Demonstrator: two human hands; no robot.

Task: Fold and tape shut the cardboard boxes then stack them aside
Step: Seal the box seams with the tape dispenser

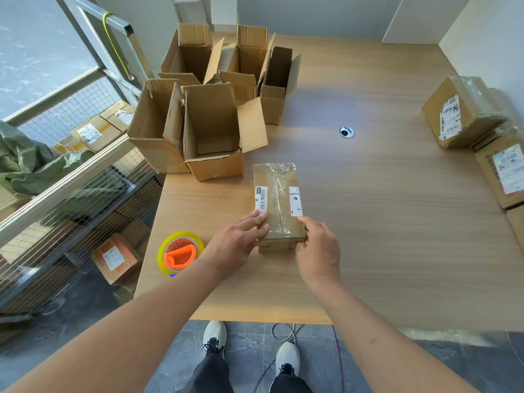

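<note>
Right between the two hands sat a taped-up box point(278, 204), lying flat on the wooden table point(382, 194) with its near end toward the person; the left hand point(237, 245) had its fingers laid out pretty much straight, tips resting on the box's near left corner, right on the bottom of a barcode label point(261, 198); the right hand point(318, 249) was at the near right corner, forefinger touching the top edge just below a white sticker point(295, 201), the other fingers curled in against the box's end, though I couldn't really tell if they were gripping it or just touching; just left of the left wrist was a tape roll point(180, 252) with an orange holder in it; well beyond the fingertips, toward the far left, stood a bunch of open boxes point(211, 120) with flaps up; way off past the right hand's side, some sealed boxes point(460, 112) with shipping labels were piled at the table edge.
</note>
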